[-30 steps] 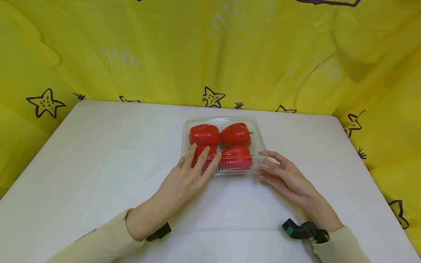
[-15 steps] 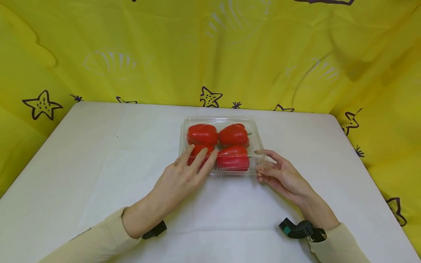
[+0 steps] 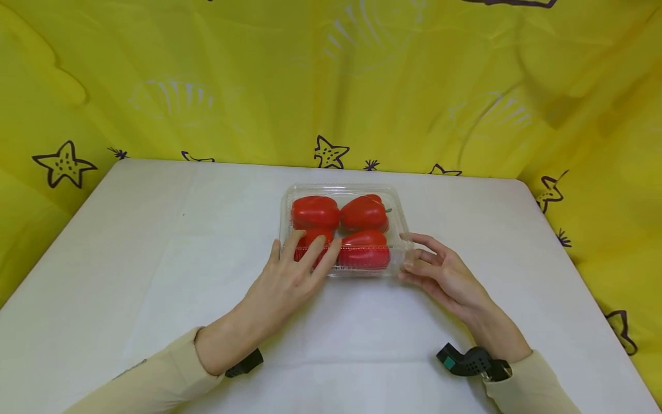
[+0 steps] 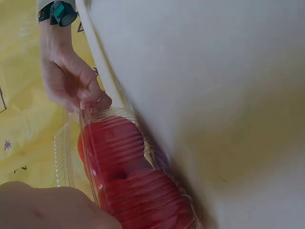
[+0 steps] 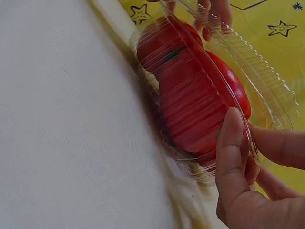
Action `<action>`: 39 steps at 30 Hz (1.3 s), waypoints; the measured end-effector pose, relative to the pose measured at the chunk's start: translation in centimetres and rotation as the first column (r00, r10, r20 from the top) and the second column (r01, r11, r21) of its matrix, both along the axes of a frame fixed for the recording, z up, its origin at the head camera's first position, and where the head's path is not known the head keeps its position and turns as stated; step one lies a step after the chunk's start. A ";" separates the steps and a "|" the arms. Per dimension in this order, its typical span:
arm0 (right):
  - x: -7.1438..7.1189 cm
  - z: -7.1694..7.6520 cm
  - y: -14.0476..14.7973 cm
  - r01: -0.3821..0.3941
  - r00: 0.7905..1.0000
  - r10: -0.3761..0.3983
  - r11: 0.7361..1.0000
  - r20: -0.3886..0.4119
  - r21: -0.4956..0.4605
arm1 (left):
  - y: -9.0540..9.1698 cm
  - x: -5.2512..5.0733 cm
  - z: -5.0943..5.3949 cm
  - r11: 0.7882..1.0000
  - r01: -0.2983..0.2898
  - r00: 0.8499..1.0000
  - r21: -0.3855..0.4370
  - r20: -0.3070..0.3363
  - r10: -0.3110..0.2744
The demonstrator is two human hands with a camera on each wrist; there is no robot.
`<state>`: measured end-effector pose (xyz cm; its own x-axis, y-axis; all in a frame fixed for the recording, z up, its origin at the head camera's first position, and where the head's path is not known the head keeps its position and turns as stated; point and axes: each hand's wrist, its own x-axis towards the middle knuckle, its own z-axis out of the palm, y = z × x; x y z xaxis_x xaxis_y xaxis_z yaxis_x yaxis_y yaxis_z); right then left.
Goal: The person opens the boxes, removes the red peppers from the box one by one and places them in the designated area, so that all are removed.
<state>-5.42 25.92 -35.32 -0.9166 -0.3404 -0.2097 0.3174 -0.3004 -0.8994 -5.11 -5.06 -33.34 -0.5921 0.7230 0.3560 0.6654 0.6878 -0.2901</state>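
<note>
A clear plastic box with several red bell peppers inside lies on the white table. My left hand rests with spread fingers on the box's front left part, over one pepper. At the front right corner, my right hand pinches the box's edge between thumb and fingers. The right wrist view shows that right hand at the rim, with the lid tilted beside the peppers. In the left wrist view, the peppers show through the ribbed side wall.
The white table reaches around the box on all sides. Behind it and along both sides hangs a yellow cloth with starfish and fish drawings. Each wrist wears a black device.
In the head view, the box and both hands sit slightly further left. The left hand's fingers still lie on the box, and the right hand keeps to its corner.
</note>
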 end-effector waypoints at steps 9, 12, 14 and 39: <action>-0.1 0.4 -0.1 0.026 0.998 -0.029 0.998 0.048 0.050 | -0.4 -0.5 0.9 1.000 0.026 1.000 0.009 0.002 -0.026; -0.1 0.4 -0.2 0.031 0.998 -0.033 0.997 0.045 0.064 | -0.7 -0.5 0.9 0.999 0.035 0.999 0.010 0.000 -0.035; -0.1 0.4 -0.2 0.028 0.999 -0.031 0.997 0.035 0.065 | -1.0 -0.5 0.7 0.999 0.040 0.999 0.026 0.009 -0.040; -0.2 0.5 0.2 0.036 0.999 -0.040 0.987 0.022 0.155 | -1.4 -0.8 2.1 0.924 -0.149 0.960 0.351 0.274 0.051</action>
<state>-5.62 26.15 -34.80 -0.9221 -0.2666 -0.2805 0.3316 -0.1705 -0.9279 -5.88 -6.45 -31.19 -0.7603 0.5036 0.4102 0.6047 0.7794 0.1639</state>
